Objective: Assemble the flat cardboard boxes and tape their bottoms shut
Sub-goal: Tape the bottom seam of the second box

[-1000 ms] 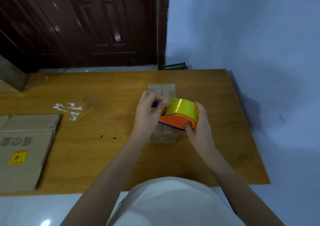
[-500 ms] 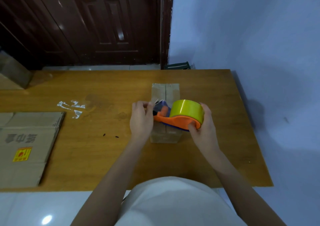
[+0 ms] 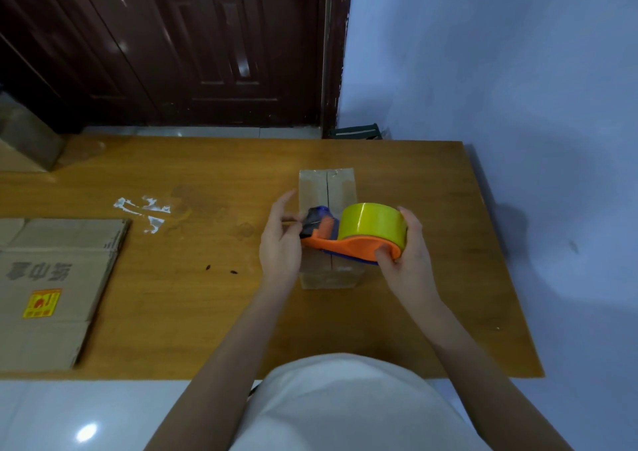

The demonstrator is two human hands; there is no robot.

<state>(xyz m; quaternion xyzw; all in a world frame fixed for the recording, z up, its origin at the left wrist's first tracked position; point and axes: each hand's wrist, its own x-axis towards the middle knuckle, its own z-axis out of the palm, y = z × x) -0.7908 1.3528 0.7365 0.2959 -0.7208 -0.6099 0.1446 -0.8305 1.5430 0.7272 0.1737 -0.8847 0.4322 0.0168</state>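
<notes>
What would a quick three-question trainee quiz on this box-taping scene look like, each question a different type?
1. True or false: the right hand holds the tape dispenser above the small box.
2. Multiple choice: the flat cardboard stack lies at the table's A) left edge, B) right edge, C) far right corner.
3. Fill in: the tape roll is ___ in colour.

Key: 1 true; 2 A; 3 yellow. The left hand pinches at the dispenser's front end.

tape dispenser (image 3: 352,240) above box (image 3: 328,271), table (image 3: 207,312)
</notes>
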